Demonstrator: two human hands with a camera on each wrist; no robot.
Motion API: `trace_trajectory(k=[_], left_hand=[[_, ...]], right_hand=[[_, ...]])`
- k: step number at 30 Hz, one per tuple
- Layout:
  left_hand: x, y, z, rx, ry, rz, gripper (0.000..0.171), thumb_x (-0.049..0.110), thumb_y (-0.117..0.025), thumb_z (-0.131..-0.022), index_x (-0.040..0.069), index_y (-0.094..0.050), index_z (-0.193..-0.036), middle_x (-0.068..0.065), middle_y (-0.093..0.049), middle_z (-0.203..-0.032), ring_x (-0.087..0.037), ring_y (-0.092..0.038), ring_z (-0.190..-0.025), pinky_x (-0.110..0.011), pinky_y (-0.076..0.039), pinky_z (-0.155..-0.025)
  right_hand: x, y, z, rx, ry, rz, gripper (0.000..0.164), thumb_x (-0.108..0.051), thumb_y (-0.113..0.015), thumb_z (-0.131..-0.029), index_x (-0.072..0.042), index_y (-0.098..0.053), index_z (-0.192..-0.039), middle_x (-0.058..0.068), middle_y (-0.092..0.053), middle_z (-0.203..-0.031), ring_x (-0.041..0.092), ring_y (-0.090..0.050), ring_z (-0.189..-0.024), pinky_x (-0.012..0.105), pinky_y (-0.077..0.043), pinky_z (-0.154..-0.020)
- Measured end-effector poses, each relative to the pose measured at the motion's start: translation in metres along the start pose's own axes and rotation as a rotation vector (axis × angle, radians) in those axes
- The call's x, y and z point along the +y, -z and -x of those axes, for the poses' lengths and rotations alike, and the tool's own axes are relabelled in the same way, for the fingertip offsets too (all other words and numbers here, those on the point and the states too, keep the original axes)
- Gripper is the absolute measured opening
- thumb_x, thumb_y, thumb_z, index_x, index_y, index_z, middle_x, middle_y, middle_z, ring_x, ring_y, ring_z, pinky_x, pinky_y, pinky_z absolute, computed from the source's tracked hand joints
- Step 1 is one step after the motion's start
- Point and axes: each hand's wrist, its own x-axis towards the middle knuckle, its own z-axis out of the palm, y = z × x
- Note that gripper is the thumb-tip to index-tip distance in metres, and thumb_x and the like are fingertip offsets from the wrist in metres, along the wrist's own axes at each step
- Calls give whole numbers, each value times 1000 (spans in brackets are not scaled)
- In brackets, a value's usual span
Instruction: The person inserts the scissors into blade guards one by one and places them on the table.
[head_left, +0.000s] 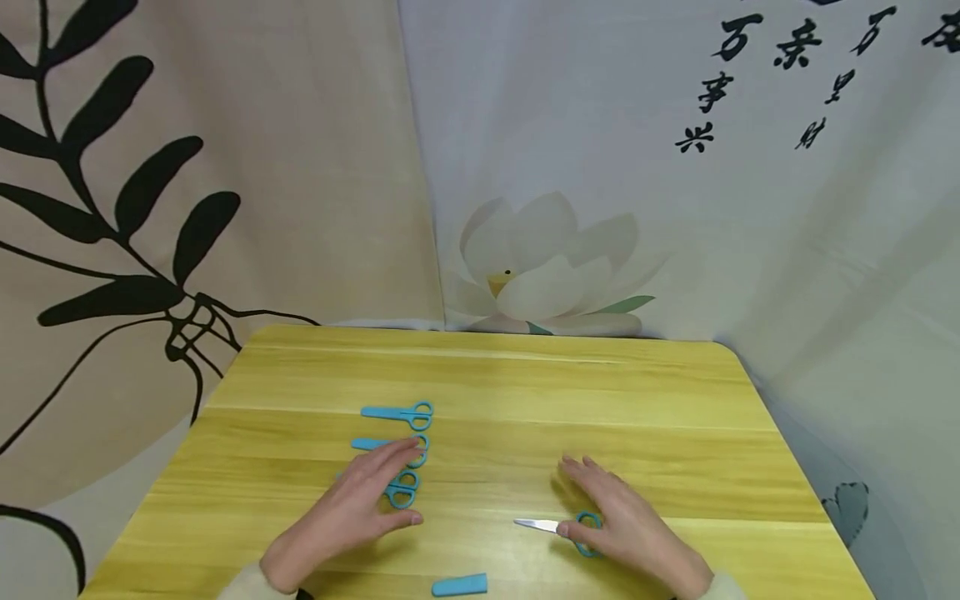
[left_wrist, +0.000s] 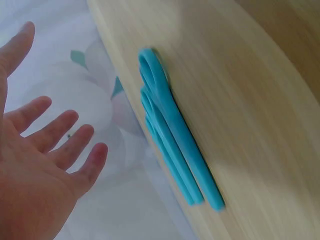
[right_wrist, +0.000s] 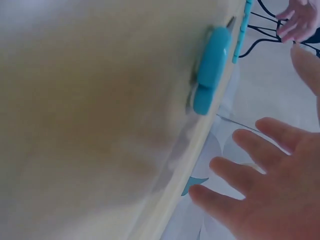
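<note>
Three pairs of blue scissors with blue blade covers lie in a column on the left of the table: the far pair [head_left: 397,412], the middle pair [head_left: 369,443] and the near pair [left_wrist: 185,135]. My left hand [head_left: 348,508] is over the near two, fingers spread and nothing held, and partly hides them in the head view. To the right lies an uncovered pair of scissors [head_left: 536,524], its bare blades pointing left. My right hand [head_left: 630,515] hovers over its handles [right_wrist: 212,65] with the fingers extended. A loose blue blade cover [head_left: 460,585] rests at the front.
The wooden table [head_left: 525,392] has rounded corners at the back. Behind it hangs a light cloth backdrop [head_left: 330,167] printed with dark leaves, a pale lotus [head_left: 547,267] and black characters.
</note>
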Motion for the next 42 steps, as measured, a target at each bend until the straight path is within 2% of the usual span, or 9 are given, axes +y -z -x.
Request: trace_trajectory(k=[5, 9, 12, 15, 19, 26, 34, 42], left_hand=[[11, -11, -3, -62, -55, 1, 88, 47, -87, -81, 11, -49, -153, -11, -42, -161, -38, -44, -142, -65, -42, -105], [19, -20, -5, -125, -68, 5, 91, 53, -83, -83, 12, -47, -155, -10, -38, -164, -38, -39, -146, -66, -39, -108], [24, -26, -5, -162, -69, 3, 91, 53, -83, -82, 12, -47, -155, -9, -37, -164, -38, -37, -147, -66, -38, -110], [28, -30, -6, -192, -67, -5, 91, 53, -84, -81, 14, -47, -155, -8, -36, -165, -36, -36, -148, -65, -36, -112], [33, -34, -7, -224, -69, -9, 90, 54, -83, -82, 16, -48, -155, -6, -37, -164, -34, -36, -148, -63, -36, -113], [38, -40, -6, -248, -107, -53, 90, 61, -78, -83, 18, -46, -155, -7, -40, -162, -32, -41, -145, -62, -38, -112], [42, -47, -4, -277, -164, -93, 90, 66, -76, -83, 20, -47, -155, -5, -43, -159, -27, -44, -142, -55, -42, -110], [45, -53, -3, -343, -204, -146, 93, 68, -78, -79, 23, -47, -154, -5, -43, -159, -28, -44, -142, -53, -43, -110]], right_hand=[[-1, -4, 6, -101, -32, -22, 88, -62, -74, -89, -10, -47, -156, 7, -42, -162, 41, -36, -148, 67, -35, -111], [0, -7, 10, -129, -5, 6, 84, -66, -72, -86, -12, -57, -148, 9, -47, -158, 42, -39, -146, 69, -38, -108], [-1, -10, 12, -89, 60, 71, 73, -66, -72, -85, -15, -67, -136, 6, -58, -147, 36, -51, -137, 62, -47, -103], [-2, -11, 11, -33, 119, 132, 59, -58, -79, -83, -18, -73, -125, 0, -63, -133, 26, -59, -123, 52, -54, -95], [-3, -13, 10, -29, 143, 147, 44, -43, -87, -83, -19, -76, -117, -5, -62, -122, 18, -57, -111, 41, -55, -89], [-3, -14, 8, -21, 189, 103, 25, -26, -88, -84, -16, -78, -104, -9, -62, -111, 10, -54, -98, 27, -54, -79], [-8, -13, 5, 7, 174, 118, 15, -15, -87, -85, -16, -74, -92, -11, -61, -101, 6, -53, -90, 24, -53, -75], [-9, -12, 5, 107, 164, 163, 15, -13, -87, -83, -15, -74, -92, -9, -62, -101, 6, -54, -88, 24, -53, -73]])
